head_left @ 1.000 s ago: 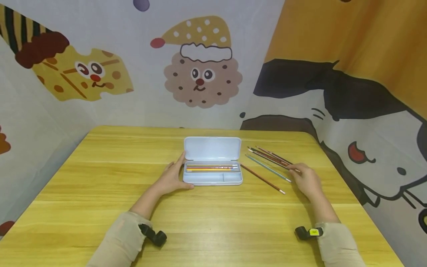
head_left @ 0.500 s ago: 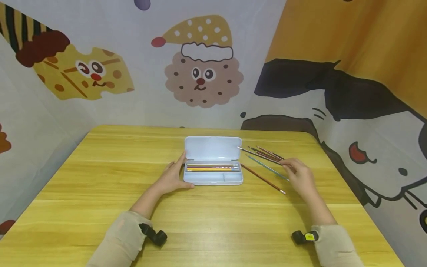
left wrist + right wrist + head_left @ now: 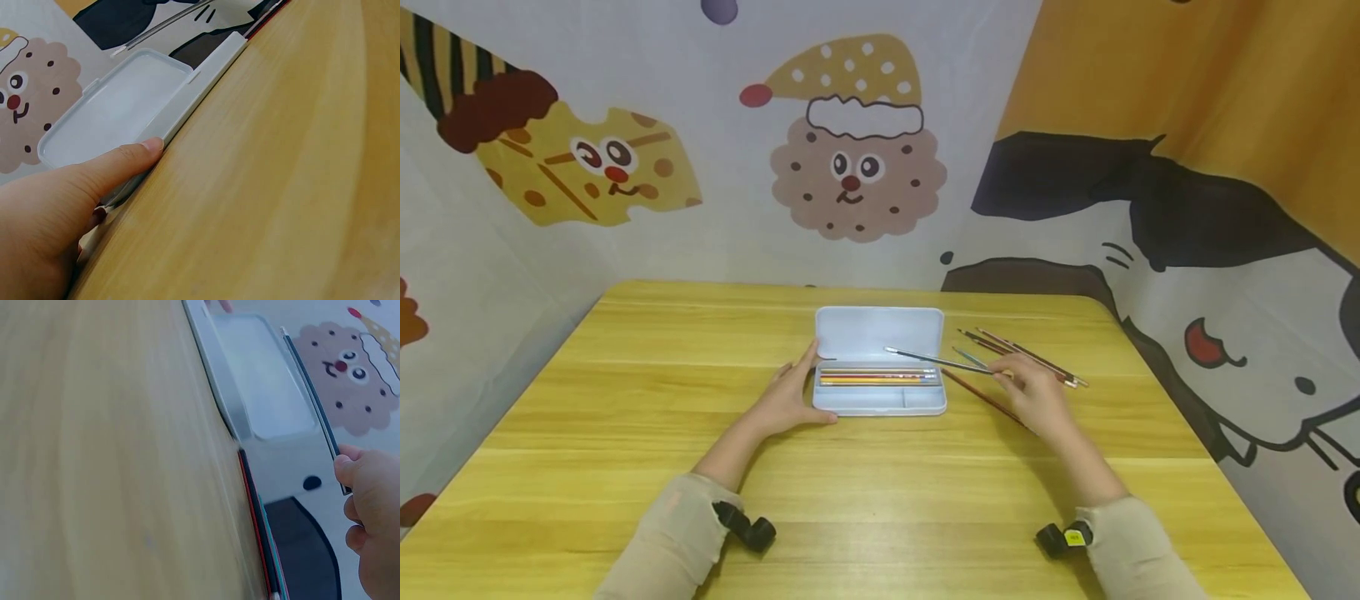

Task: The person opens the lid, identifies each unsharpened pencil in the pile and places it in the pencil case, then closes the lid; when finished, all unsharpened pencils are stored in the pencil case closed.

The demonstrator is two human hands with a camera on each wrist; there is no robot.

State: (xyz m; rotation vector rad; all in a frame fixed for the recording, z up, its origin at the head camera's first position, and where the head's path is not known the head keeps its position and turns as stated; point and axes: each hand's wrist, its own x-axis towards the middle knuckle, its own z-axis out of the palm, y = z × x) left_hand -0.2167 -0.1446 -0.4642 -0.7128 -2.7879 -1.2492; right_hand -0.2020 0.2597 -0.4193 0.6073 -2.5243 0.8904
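Note:
A pale pencil case (image 3: 857, 403) lies with its lid (image 3: 872, 331) raised. Several pencils (image 3: 872, 379) are lined up in its long rear compartment. My left hand (image 3: 784, 402) holds the case by its left end, the thumb on the front edge and the fingers toward the back. Between thumb and fingers my right hand (image 3: 1037, 396) pinches a dark pencil (image 3: 310, 394) near one end. This pencil is raised off the table, its white-tipped end pointing left in front of the lid. The fingers behind the left thumb are partly hidden.
Right of the case lie a reddish-brown pencil (image 3: 985, 397), a light blue pencil (image 3: 970, 357) partly behind the right hand, and several dark and brown pencils (image 3: 1030, 352) in a loose bunch. A patterned cloth (image 3: 730, 250) hangs behind the wooden table (image 3: 865, 517).
My right hand has lifted the dark pencil from the loose bunch and carried it left, so its far end is now over the case. The left hand stays put.

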